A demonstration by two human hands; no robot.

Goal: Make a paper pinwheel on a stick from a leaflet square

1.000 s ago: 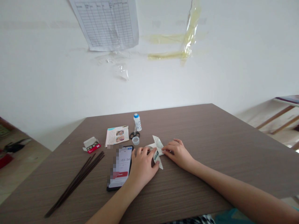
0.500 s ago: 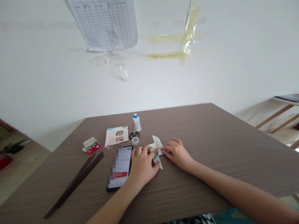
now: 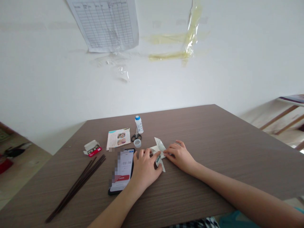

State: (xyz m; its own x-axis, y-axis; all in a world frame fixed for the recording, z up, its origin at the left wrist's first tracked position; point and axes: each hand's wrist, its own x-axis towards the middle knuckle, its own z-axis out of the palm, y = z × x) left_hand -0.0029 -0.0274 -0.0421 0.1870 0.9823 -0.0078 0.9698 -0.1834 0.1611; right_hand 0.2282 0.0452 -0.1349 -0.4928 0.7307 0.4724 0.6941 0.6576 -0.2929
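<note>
While both hands hold folded paper, a brown tabletop fronts a white wall.

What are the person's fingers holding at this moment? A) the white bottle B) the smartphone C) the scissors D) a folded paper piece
D. The fingers of the left hand and the right hand meet on the folded paper piece from either side.

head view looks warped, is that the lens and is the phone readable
Head view: wide-angle bending skews the table and wall chart; the phone is partly pixelated, its timer still readable; light is soft and even, without strong glare.
</note>
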